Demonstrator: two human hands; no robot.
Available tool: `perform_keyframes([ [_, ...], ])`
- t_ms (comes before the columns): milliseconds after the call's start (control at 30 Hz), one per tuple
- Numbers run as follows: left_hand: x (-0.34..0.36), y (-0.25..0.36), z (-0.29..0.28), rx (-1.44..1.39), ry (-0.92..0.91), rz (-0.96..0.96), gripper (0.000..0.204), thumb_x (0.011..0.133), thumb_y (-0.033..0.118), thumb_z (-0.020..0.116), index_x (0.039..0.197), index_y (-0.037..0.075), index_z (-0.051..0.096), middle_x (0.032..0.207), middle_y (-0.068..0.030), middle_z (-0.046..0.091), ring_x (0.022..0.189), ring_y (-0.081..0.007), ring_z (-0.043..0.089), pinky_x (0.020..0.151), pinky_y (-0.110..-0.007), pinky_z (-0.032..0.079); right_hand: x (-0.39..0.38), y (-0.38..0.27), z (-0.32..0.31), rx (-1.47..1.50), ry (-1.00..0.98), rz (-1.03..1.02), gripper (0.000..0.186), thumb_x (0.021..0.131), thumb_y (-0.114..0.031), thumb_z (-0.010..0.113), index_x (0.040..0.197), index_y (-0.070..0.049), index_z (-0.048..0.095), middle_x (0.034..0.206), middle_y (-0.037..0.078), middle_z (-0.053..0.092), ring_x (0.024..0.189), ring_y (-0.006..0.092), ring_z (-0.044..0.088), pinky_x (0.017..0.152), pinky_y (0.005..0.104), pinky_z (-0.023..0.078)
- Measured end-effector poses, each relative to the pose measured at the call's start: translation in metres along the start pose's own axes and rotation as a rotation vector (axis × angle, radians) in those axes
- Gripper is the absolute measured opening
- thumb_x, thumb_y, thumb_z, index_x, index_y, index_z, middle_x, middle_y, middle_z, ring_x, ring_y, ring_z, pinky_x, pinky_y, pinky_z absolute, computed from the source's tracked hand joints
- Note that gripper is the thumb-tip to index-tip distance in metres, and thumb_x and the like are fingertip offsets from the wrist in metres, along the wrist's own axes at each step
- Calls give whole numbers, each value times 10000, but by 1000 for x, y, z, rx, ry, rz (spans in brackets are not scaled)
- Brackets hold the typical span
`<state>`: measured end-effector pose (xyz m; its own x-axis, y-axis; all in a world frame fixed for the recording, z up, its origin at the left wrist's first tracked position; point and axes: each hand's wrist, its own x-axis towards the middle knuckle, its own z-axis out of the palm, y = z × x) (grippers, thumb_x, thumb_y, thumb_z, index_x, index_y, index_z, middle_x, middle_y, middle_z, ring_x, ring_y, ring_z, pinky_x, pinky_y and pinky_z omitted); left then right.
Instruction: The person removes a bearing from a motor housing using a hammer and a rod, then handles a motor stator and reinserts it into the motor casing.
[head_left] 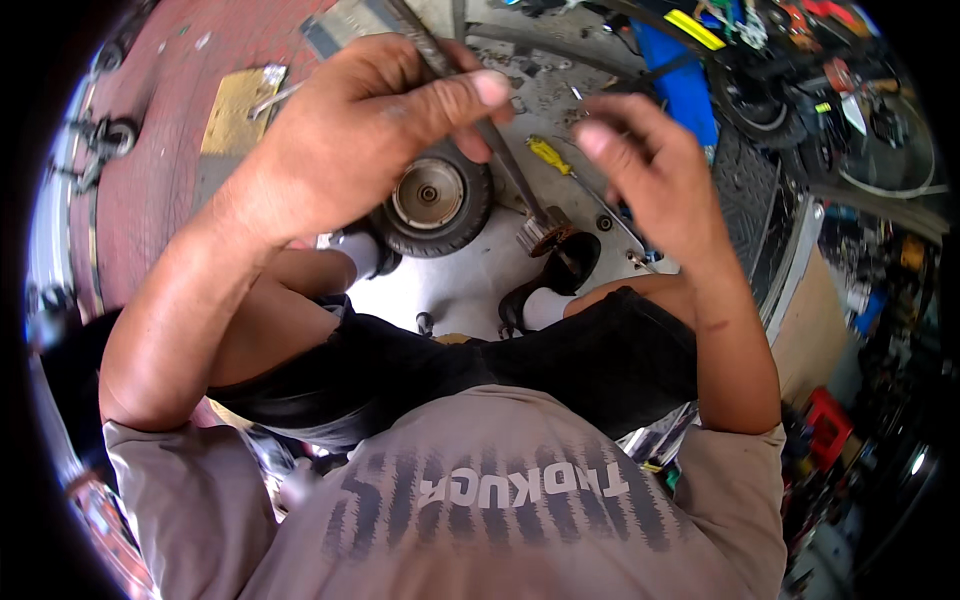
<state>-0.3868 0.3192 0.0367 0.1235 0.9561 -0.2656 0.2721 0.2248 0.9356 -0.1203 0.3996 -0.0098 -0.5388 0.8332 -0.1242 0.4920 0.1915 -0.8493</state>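
Note:
My left hand (375, 120) is wrapped round a long dark bar (512, 168), its thumb lying across the front. The bar slants down to a ribbed, rusty round metal part (543, 232) near my right foot; whether the two are joined I cannot tell. Raised to the right of the bar is my right hand (655, 170), slightly blurred, its fingers bent and apart from the thumb, with nothing visible in it. Below my left hand lies a small wheel (428, 194) with a black tyre and pale hub. A screwdriver with a yellow handle (548, 155) lies on the floor between the hands.
A brown cardboard piece (235, 112) lies on red paving at the left. Small metal bits scatter the grey floor ahead. To the right are a blue panel (675, 80), a black tyre (755, 105), a dark textured mat (740, 205) and crowded tools and parts.

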Motion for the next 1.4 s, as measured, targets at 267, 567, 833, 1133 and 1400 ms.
perform_keyframes([
  [267, 98, -35, -34, 356, -306, 188, 374, 1072, 328, 647, 980, -23, 737, 797, -78, 704, 778, -122, 615, 710, -310, 475, -39, -19, -68, 33, 524, 24, 331, 1043, -307, 684, 1209, -26, 733, 983, 34, 741, 676, 68, 548, 621, 226, 455],
  [567, 209, -117, -8, 582, -835, -19, 310, 1077, 256, 617, 925, -8, 676, 708, -83, 710, 550, -101, 551, 522, -278, 409, -101, -30, -104, -88, 1747, -277, 216, 838, -165, 789, 847, 34, 704, 644, 175, 662, 596, 333, 664, 608, 408, 531],
  [833, 296, -171, 78, 143, -773, -34, 440, 989, 271, 710, 1330, 1, 643, 1119, -92, 751, 860, -201, 729, 738, -326, 560, -268, 107, 157, 98, 1242, 1122, 390, 922, -382, 698, 1055, -21, 764, 1063, 229, 759, 1059, 407, 724, 904, 509, 572],
  [1133, 355, -208, 97, 520, -1170, 639, 373, 962, 213, 699, 1263, -7, 702, 1180, -82, 750, 1059, -174, 696, 908, -339, 536, -307, 157, 354, 549, 802, 1545, 505, 926, -450, 668, 1222, -51, 759, 1259, 209, 736, 1210, 382, 687, 1028, 487, 542],
  [1400, 357, -156, 54, 800, -900, 151, 307, 1049, 290, 635, 1014, -4, 714, 903, -52, 750, 831, -124, 685, 754, -303, 516, -279, 208, 341, 429, 911, 1496, 495, 919, -490, 642, 1094, -56, 806, 1099, 184, 787, 1095, 357, 734, 970, 475, 568],
])
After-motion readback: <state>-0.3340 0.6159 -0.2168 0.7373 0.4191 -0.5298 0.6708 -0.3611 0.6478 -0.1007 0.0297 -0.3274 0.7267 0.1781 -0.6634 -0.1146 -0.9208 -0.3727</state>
